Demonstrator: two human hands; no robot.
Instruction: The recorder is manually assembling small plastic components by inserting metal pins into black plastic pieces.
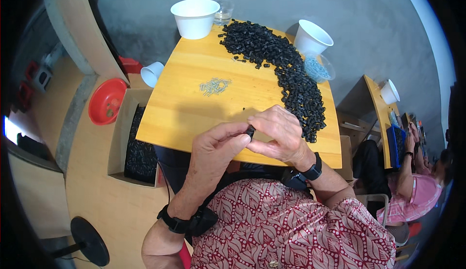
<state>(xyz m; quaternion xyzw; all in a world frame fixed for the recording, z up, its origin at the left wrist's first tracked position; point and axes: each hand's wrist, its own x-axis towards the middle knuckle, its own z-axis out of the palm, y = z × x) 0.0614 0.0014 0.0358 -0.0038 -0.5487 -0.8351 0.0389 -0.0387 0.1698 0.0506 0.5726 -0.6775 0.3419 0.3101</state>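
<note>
A small black plastic piece is pinched between the thumb and fingers of my left hand, above the near edge of the wooden table. My right hand meets it there, its fingers closed at the piece; whatever they hold, if anything, is too small or hidden. Beyond my hands lies a little heap of thin silvery metal pins. A long pile of similar black pieces curves from the table's far side down its right side.
A white tub and a clear cup stand at the back, another white tub and a clear bowl of pins at the right. A carton of black parts and a red basin are at left. A co-worker sits far right.
</note>
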